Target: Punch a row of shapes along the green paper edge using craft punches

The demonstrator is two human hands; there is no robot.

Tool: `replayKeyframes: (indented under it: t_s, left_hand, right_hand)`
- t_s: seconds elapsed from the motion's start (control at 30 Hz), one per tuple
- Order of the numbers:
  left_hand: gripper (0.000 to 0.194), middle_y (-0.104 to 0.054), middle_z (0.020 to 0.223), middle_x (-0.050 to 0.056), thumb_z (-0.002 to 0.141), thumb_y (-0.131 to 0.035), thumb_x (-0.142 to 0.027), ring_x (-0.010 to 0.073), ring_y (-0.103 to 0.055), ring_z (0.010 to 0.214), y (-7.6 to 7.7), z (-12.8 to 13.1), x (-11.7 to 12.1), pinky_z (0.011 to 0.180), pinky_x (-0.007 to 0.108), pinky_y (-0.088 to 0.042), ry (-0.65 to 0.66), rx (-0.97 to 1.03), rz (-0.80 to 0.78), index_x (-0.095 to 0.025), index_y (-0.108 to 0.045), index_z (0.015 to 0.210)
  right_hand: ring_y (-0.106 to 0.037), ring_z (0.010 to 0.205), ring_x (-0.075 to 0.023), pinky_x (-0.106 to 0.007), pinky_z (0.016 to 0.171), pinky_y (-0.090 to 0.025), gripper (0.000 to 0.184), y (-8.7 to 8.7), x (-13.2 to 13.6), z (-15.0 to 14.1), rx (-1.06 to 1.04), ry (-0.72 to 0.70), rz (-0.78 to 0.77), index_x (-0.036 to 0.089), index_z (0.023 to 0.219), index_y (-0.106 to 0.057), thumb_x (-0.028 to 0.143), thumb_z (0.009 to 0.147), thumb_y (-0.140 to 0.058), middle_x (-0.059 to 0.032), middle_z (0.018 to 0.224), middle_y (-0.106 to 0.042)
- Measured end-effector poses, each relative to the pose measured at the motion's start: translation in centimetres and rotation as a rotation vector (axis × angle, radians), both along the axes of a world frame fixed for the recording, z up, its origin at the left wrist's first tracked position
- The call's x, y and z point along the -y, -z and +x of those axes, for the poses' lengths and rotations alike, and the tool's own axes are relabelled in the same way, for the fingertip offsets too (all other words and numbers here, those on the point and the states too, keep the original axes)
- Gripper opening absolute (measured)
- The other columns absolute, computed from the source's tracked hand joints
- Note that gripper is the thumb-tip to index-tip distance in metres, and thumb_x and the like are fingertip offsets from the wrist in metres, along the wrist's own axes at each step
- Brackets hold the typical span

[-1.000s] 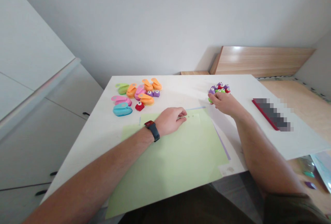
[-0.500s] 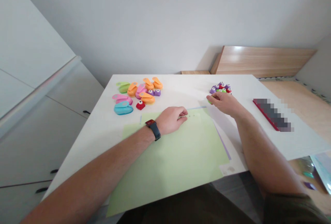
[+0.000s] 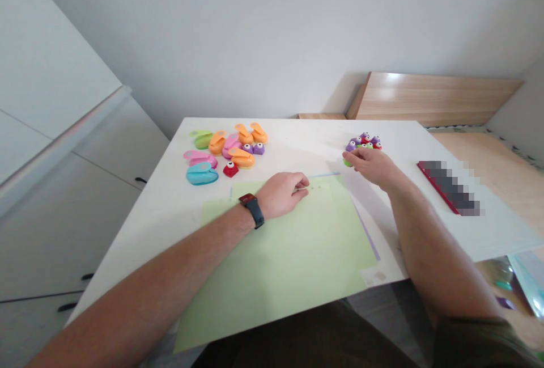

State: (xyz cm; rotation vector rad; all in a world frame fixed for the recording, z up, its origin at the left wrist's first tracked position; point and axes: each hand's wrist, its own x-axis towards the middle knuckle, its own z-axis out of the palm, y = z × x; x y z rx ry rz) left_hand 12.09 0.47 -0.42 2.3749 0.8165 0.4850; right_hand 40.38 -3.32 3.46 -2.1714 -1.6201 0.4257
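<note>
Right hand (image 3: 369, 165): grip pinches a green punch (image 3: 347, 160), just beyond the sheet's (image 3: 289, 260) far right corner. Left hand (image 3: 281, 193): rests on the sheet near its far edge, thumb and fingers bent toward each other; cannot tell whether its grip pinches anything. Watch (image 3: 254, 210) on left wrist, over the sheet. Small punches (image 3: 364, 139) cluster beyond the sheet's far right corner; lever punches (image 3: 243, 158) and a red punch (image 3: 230, 170) beyond its far left. Tabletop (image 3: 306, 147) under the sheet.

Green paper (image 3: 280, 266) lying flat, green punch (image 3: 347, 162) beyond
</note>
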Motion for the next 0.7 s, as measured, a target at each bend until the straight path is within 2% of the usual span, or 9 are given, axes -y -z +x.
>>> replayKeyframes:
  t_s: [0.33,0.47,0.6,0.7]
  left_hand:
    - [0.017,-0.074,0.100,0.004,0.090,-0.059,-0.030,0.0186,-0.070,0.094,0.10,-0.04,-0.06,0.080,0.028,-0.054,0.006,0.007,0.014,-0.020,-0.066,0.102]
    - [0.017,-0.074,0.099,0.005,0.090,-0.059,-0.030,0.0184,-0.070,0.093,0.20,-0.05,-0.11,0.080,0.028,-0.054,0.003,0.003,0.022,-0.020,-0.066,0.102]
    - [0.017,-0.074,0.099,0.004,0.090,-0.059,-0.030,0.0182,-0.070,0.093,0.23,-0.07,-0.14,0.079,0.027,-0.054,0.008,0.006,0.024,-0.020,-0.066,0.102]
    - [0.016,-0.074,0.099,0.004,0.090,-0.059,-0.029,0.0180,-0.070,0.093,0.26,-0.08,-0.12,0.079,0.027,-0.054,0.010,0.012,0.024,-0.020,-0.066,0.102]
  right_hand:
    - [-0.060,0.066,-0.0171,-0.029,0.061,-0.041,0.048,0.43,-0.24,0.25,-0.088,-0.015,-0.009,0.019,0.085,-0.071,0.062,0.089,-0.049,-0.0065,0.078,-0.071]
    - [-0.057,0.065,-0.0172,-0.030,0.061,-0.040,0.044,0.42,-0.28,0.37,-0.097,0.006,0.064,0.018,0.082,-0.069,0.059,0.088,-0.053,-0.0064,0.074,-0.069]
    - [-0.053,0.064,-0.0169,-0.030,0.059,-0.039,0.043,0.56,-0.40,0.51,-0.131,0.058,0.136,0.018,0.087,-0.067,0.059,0.087,-0.055,-0.0050,0.071,-0.065]
    - [-0.052,0.065,-0.0165,-0.030,0.059,-0.040,0.042,0.68,-0.42,0.34,-0.188,0.026,0.162,0.018,0.094,-0.065,0.059,0.086,-0.056,-0.0041,0.073,-0.063]
